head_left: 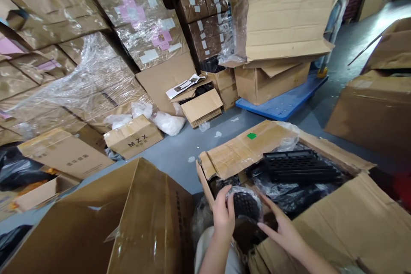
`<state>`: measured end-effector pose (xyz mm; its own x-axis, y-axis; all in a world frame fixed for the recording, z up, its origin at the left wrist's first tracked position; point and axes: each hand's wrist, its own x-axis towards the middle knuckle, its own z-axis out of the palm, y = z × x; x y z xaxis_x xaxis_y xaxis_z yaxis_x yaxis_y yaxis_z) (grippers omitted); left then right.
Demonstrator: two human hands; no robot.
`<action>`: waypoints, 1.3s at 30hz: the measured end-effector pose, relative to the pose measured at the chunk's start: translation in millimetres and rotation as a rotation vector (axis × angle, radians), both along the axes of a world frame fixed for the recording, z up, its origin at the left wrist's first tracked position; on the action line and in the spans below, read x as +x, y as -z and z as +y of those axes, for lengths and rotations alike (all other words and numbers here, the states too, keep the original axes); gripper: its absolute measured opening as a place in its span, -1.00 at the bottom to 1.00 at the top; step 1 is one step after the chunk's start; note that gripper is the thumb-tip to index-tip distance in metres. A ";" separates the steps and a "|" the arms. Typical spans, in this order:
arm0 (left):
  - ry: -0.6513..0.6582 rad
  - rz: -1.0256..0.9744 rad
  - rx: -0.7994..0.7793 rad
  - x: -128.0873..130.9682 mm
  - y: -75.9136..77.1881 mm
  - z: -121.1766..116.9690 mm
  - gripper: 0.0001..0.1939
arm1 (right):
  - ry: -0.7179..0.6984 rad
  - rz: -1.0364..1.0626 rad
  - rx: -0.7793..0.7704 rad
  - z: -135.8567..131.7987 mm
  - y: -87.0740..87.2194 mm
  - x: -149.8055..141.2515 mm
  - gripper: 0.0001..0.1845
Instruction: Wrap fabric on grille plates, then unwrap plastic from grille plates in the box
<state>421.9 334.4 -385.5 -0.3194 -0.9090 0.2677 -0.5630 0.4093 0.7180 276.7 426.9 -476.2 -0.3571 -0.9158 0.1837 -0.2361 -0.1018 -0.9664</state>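
In the head view, a round-edged black perforated part in clear plastic wrap is held over the near left corner of an open cardboard box. My left hand is closed on the part's left edge. On the opposite side, my right hand has its fingers and thumb spread around the right edge, at or very near the wrap; firm contact cannot be made out. Deeper in the box, a black slotted plastic panel rests on black parts in clear plastic bags.
A large open carton stands to my left. Beyond lie a small MZX box, an open box with papers and a blue platform cart carrying cartons. Wrapped carton stacks line the back; more cartons stand at right.
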 end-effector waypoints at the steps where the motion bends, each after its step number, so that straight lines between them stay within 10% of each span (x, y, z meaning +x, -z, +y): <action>1: -0.023 0.015 -0.026 2.7 -3.6 3.9 -0.70 | -0.052 0.005 0.018 -2.9 -3.7 2.3 -0.57; 4: 0.000 -0.024 -0.096 5.6 -17.7 6.4 -0.73 | -0.105 -0.024 0.069 -8.8 -13.6 6.1 -0.83; 11: 0.079 -0.080 0.098 4.8 -51.7 -13.5 -0.73 | -0.152 0.116 0.031 -18.6 -34.5 -6.0 -0.74; 21: -0.427 1.156 0.535 0.6 -19.9 -31.1 -0.80 | -0.256 -0.310 0.120 -18.9 -19.5 -2.7 -0.65; 28: -0.530 1.401 0.668 14.3 -32.3 -46.6 -0.81 | -0.078 -0.721 0.254 -20.2 -15.0 -18.8 -0.65; 32: -0.508 1.216 0.490 41.4 -46.3 -48.5 -0.70 | 0.143 -0.664 0.131 -17.3 -45.6 -70.3 -0.69; 39: -0.163 -0.067 0.099 37.6 -18.0 -30.9 -0.85 | 0.460 -0.391 0.249 -17.4 -64.5 -205.9 -0.78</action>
<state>459.5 303.5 -367.6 -0.1797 -0.9711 0.1572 -0.6639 0.2377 0.7090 70.9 409.4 -411.7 -0.7204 -0.6520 -0.2366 0.1711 0.1636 -0.9716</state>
